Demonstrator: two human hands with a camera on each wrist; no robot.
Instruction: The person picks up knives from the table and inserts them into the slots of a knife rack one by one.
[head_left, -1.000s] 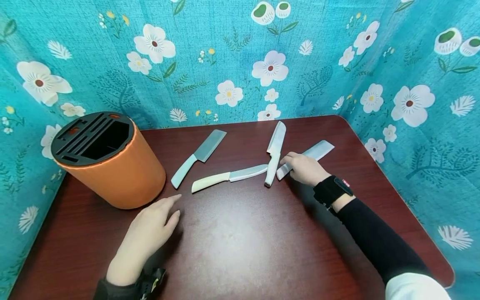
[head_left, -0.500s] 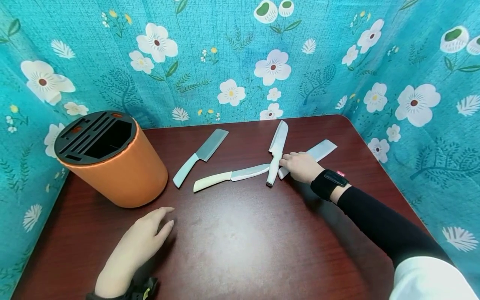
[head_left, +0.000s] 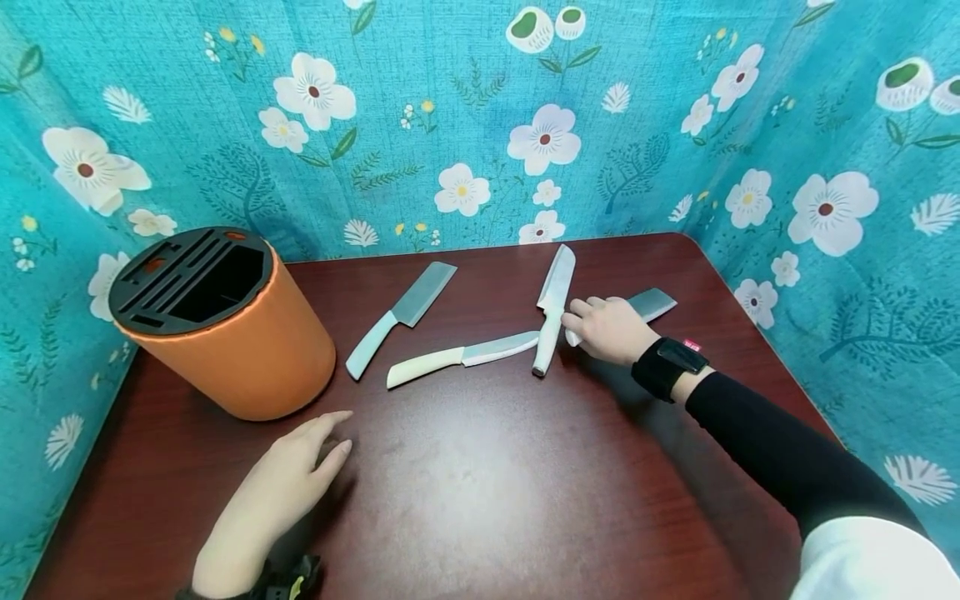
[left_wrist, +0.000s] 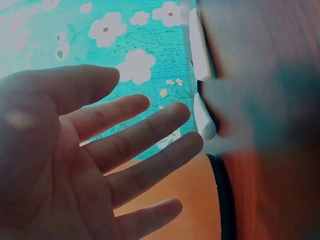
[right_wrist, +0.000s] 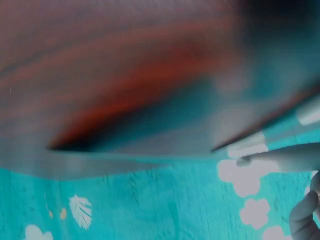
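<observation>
My right hand (head_left: 611, 331) grips the handle of a cleaver (head_left: 652, 303) at the right of the table; its broad blade sticks out beyond the hand. In the right wrist view, the curled fingers (right_wrist: 304, 217) show at the right edge, with the blurred blade (right_wrist: 165, 135) in the middle. Just left of this hand lies a white-handled knife (head_left: 553, 304), its tip away from me. My left hand (head_left: 281, 483) hovers over the table in front of the orange knife block (head_left: 240, 358); its fingers are spread and hold nothing, as the left wrist view shows.
A cream-handled knife (head_left: 450, 357) lies mid-table, its tip by the white-handled knife. Left of it is a cleaver with a pale blue handle (head_left: 372, 344). The block's black slotted top (head_left: 161, 271) faces up. A floral curtain (head_left: 405, 125) borders the table (head_left: 480, 500).
My right hand now grips the cleaver, whose handle end has shifted right and whose blade looks darker and turned. My left hand has drawn back slightly toward me.
</observation>
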